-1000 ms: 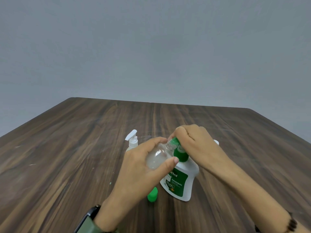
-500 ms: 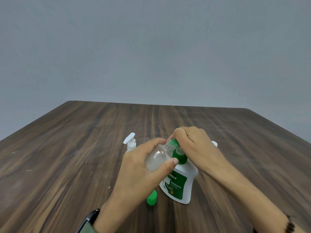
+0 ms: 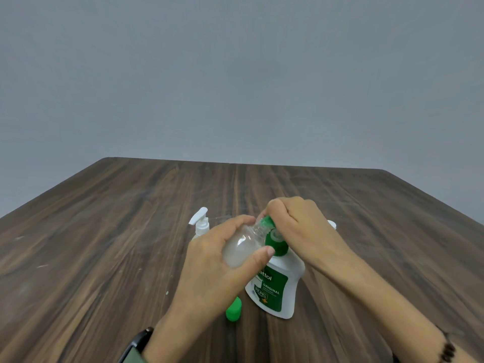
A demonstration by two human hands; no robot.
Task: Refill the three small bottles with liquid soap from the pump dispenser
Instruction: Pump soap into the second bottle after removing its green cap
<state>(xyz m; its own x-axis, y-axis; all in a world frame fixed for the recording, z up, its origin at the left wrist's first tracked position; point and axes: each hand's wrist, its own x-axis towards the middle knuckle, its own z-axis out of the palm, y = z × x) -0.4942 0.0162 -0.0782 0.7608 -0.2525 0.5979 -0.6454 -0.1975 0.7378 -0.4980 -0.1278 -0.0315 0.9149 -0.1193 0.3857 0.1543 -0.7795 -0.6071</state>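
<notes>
My left hand (image 3: 209, 271) grips a small clear bottle (image 3: 241, 247), tilted so its open threaded neck meets the green pump head (image 3: 275, 239) of the white soap dispenser (image 3: 277, 289). My right hand (image 3: 298, 229) lies curled over that pump head from above. The dispenser stands upright on the table with a green label. A small green cap (image 3: 233, 309) stands on the table just left of the dispenser's base. A small bottle with a white spray pump (image 3: 201, 226) stands behind my left hand. Another white top (image 3: 332, 224) peeks out behind my right wrist.
The dark wood table (image 3: 104, 244) stretches wide to the left, right and far side, with a plain grey wall behind. I wear a watch on my left wrist (image 3: 136, 347) and a bead bracelet on my right wrist (image 3: 449, 349).
Both hands keep the same hold on the bottle and the pump head. Only the view has shifted slightly.
</notes>
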